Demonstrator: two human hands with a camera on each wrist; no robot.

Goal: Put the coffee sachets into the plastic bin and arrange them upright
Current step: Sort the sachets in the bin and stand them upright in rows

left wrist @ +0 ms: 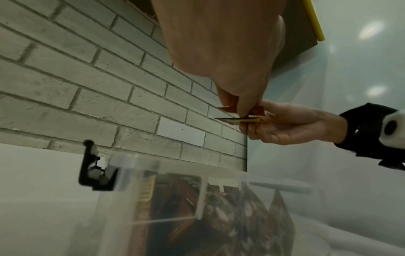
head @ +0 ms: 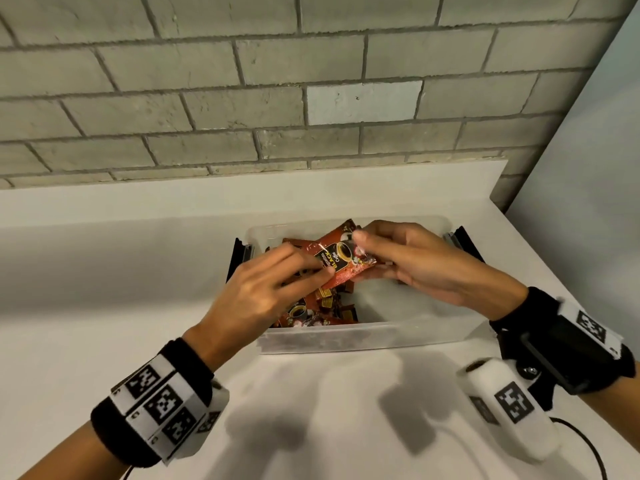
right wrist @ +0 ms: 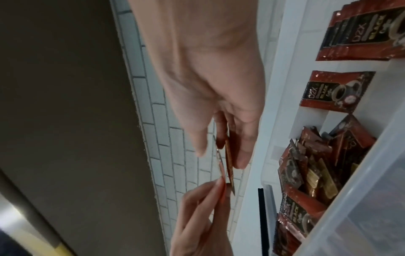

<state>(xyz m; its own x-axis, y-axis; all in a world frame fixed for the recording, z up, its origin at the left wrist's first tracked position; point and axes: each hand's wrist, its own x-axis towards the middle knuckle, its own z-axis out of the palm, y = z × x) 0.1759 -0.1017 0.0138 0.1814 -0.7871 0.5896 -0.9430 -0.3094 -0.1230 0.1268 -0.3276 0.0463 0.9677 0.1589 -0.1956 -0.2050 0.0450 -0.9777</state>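
Note:
A clear plastic bin (head: 346,339) stands on the white counter. Several red coffee sachets (head: 311,311) lie jumbled in its left part; the right wrist view shows these sachets (right wrist: 306,175) leaning at mixed angles. Above the bin, both hands hold a red "Black Coffee" sachet (head: 341,259) tilted flat. My left hand (head: 311,268) pinches its near-left end, and my right hand (head: 362,252) pinches its far-right end. Edge-on, the held sachets (right wrist: 229,155) look like two thin packets, as they do in the left wrist view (left wrist: 238,119).
Black latch handles (head: 239,252) (head: 464,240) stick out from both ends of the bin. A grey brick wall (head: 311,98) rises behind the counter's white backsplash, and a pale wall (head: 588,168) closes the right side. A cable (head: 588,445) trails near my right wrist.

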